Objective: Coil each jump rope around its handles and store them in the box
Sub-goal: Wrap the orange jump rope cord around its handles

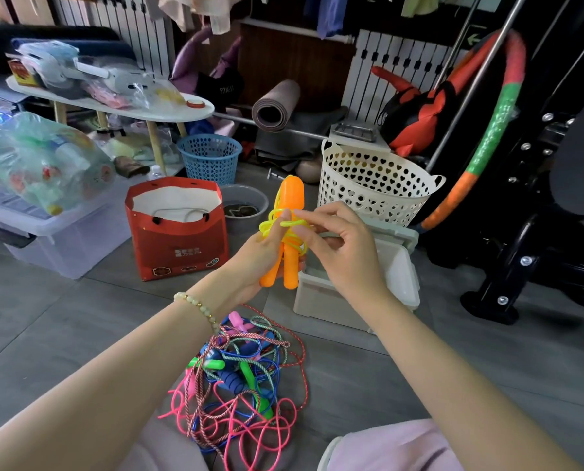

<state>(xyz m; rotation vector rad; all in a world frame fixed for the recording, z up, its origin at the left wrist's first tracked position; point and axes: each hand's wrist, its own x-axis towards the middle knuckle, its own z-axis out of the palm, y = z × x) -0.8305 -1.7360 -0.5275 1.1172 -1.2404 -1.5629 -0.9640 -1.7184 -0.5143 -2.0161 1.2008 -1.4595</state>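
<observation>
My left hand (260, 256) grips two orange jump rope handles (288, 232) held upright together, with a yellow rope (277, 226) wound around their middle. My right hand (334, 246) pinches a loop of that yellow rope beside the handles. Just behind and below my hands an open white plastic box (321, 297) stands on the floor, its lid (402, 270) tipped back to the right. On the floor between my knees lies a tangled pile of jump ropes (243, 379) in pink, blue, green and red-white braid, with blue, green and pink handles.
A red paper bag (178, 239) stands left of my hands, a grey bowl (244, 205) behind it. A cream perforated basket (372, 185) and a blue basket (209, 156) stand farther back. A clear storage bin (56, 239) sits at left, black gym equipment (538, 232) at right.
</observation>
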